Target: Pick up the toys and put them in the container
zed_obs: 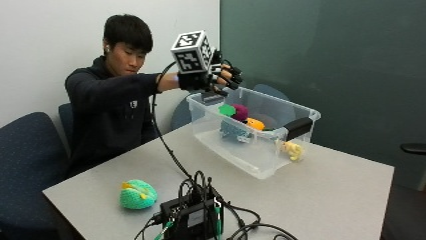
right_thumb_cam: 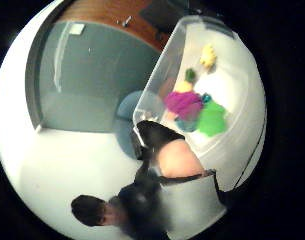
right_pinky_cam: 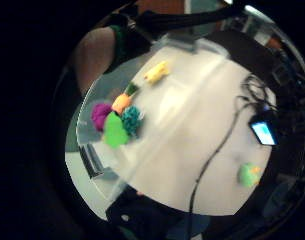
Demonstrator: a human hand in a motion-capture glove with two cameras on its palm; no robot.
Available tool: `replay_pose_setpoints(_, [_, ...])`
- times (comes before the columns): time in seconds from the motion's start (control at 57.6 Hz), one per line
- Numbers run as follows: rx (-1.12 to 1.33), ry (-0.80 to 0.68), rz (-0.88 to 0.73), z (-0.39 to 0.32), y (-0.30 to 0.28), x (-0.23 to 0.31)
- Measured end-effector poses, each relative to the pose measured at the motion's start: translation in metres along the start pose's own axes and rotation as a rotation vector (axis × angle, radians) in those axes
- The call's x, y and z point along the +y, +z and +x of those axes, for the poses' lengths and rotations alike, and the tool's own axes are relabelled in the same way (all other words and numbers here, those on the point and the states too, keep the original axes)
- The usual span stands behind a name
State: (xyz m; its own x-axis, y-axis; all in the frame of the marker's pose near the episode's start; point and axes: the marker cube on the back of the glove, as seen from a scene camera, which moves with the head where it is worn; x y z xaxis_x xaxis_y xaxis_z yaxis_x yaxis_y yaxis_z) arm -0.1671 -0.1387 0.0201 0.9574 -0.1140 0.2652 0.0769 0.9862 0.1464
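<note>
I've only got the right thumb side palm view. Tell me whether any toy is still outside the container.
Observer: One. A green toy lies on the table, outside the container.
Operator: Place it for me.
Observer: It lies beside a black box with cables, well apart from the container.
Operator: Report the hand.
Observer: The hand hovers above the container's end nearest the person, fingers relaxed, holding nothing.
</note>
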Motion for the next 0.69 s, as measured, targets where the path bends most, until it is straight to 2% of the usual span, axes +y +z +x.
replay_pose_setpoints(0.208, [0.274, 0.179, 0.074, 0.117, -0.072, 0.055])
replay_pose_setpoints(0.295, [0.371, 0.320, -0.017, 0.175, -0.083, 0.086])
replay_pose_setpoints(0.347, [0.388, 0.356, -0.088, 0.219, -0.085, 0.099])
replay_pose_setpoints(0.434, [0.385, 0.418, -0.153, 0.270, -0.066, 0.120])
replay_pose_setpoints(0.555, [0.412, 0.601, -0.164, 0.304, -0.012, 0.152])
replay_pose_setpoints(0.694, [0.425, 0.639, -0.132, 0.343, 0.026, 0.168])
